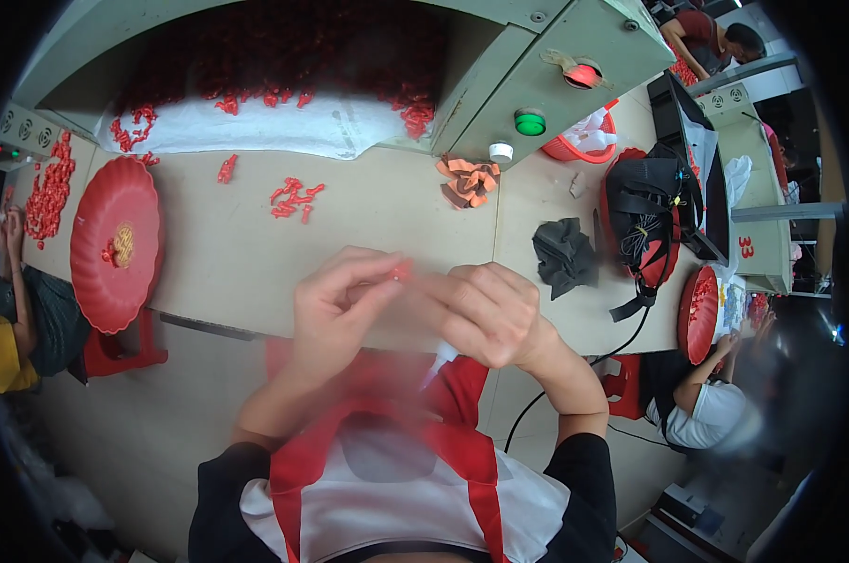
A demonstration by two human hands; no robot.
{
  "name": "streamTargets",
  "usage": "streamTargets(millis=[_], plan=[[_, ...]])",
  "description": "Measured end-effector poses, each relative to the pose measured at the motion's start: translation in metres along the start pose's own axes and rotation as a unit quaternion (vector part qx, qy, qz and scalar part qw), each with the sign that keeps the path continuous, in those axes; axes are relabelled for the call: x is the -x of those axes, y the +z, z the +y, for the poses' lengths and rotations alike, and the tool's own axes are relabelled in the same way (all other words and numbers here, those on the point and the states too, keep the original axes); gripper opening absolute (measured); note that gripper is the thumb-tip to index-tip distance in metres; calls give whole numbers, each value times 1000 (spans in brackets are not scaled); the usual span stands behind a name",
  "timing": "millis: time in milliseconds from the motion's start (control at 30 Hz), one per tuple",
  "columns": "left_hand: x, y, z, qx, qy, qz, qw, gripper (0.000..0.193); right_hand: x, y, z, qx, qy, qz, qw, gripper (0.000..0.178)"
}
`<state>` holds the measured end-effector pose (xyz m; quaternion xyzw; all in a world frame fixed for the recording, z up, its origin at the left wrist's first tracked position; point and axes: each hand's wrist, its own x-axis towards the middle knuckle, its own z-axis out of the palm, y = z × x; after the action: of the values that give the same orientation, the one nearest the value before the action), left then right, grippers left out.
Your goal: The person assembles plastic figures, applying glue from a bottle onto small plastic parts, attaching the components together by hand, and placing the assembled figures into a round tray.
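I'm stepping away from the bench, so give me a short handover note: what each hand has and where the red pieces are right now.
Left hand: fingertips pinch a small red piece at chest height.
Right hand: closed around a white pointed tool, tip pointing down; the picture is blurred here.
Loose red pieces lie on the table; a bigger heap sits under the machine hood.
Red tray at left holds only a few pieces.
Done: little shows in the tray. Left: the loose pieces and the heap.
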<state>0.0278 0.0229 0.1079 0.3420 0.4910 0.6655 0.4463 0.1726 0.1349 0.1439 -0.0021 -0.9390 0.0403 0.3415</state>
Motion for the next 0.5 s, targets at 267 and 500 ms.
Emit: streamTargets(millis=[267, 500], plan=[[-1, 0, -4, 2, 53, 3, 999, 24, 8, 12, -7, -173, 170, 72, 967, 30], [-1, -1, -12, 47, 62, 22, 997, 24, 0, 10, -19, -349, 362, 74, 861, 20]])
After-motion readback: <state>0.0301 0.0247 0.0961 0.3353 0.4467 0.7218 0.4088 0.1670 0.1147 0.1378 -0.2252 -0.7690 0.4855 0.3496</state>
